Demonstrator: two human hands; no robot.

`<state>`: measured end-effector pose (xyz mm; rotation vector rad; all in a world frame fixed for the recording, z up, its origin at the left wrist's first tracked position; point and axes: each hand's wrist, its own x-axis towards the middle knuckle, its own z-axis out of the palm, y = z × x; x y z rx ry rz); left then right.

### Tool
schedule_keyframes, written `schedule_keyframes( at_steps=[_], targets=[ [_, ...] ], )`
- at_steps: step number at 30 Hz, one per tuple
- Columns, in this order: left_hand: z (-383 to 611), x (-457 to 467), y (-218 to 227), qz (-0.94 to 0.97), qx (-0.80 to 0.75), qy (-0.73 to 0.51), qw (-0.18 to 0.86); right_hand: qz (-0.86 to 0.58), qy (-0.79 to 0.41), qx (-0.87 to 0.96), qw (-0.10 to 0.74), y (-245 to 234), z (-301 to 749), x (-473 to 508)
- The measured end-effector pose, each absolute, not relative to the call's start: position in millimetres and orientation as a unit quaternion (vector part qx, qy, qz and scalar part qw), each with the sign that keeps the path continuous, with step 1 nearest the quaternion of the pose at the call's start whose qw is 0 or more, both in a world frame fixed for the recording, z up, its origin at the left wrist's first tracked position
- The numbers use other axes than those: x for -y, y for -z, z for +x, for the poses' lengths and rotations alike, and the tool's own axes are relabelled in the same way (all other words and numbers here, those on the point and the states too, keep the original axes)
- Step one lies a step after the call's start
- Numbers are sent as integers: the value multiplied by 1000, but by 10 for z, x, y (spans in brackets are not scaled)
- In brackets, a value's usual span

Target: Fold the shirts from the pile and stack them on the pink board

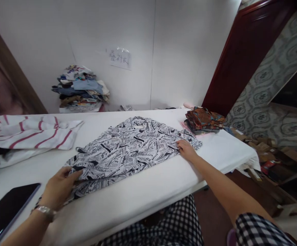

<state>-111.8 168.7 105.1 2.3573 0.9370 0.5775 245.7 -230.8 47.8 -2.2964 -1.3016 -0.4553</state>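
A white shirt (pixel 133 147) with black newspaper print lies spread on the white-covered table (pixel 148 191), its collar toward the wall. At its left end my left hand (pixel 61 184) pinches the edge of the cloth, thumb and fingers closed on it. My right hand (pixel 186 149) has its fingers closed on the shirt's near edge, close to the sleeve at the right. Part of the cloth near my left wrist is hidden behind that hand.
A red-striped white garment (pixel 36 131) lies left, near a dark tablet-like device (pixel 9 212). Folded clothes (pixel 204 119) sit at the far right corner. A tall clothes pile (pixel 83 89) stands by the wall, left of a paper sign (pixel 120 58). Boxes (pixel 292 155) lie beyond the table's right end.
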Motion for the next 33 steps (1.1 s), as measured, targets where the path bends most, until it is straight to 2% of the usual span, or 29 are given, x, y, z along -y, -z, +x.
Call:
schedule_keyframes(
  at_steps=[2, 5, 11, 14, 17, 22, 33],
  targets=[
    [-1176, -1658, -1027, 859, -426, -144, 245, -827, 168, 473, 253, -403, 2424, 2377],
    [-1234, -1615, -993, 885, -415, -109, 180, -828, 174, 466, 259, -382, 2417, 2409],
    [-1323, -1518, -943, 928, -306, -214, 12, -825, 151, 478, 261, -406, 2352, 2392],
    [-1345, -1421, -890, 952, -173, -250, 27, -830, 147, 467, 268, -376, 2297, 2439],
    [-1377, -1373, -784, 979, -90, -172, 67, -831, 153, 462, 270, -392, 2245, 2532],
    [-1419, -1415, -699, 986, -114, -89, 87, -840, 93, 492, 210, -457, 2257, 2712],
    [-1110, -1312, -868, 983, -165, -77, 15, -859, 148, 477, 115, -353, 2730, 2658]
  ],
)
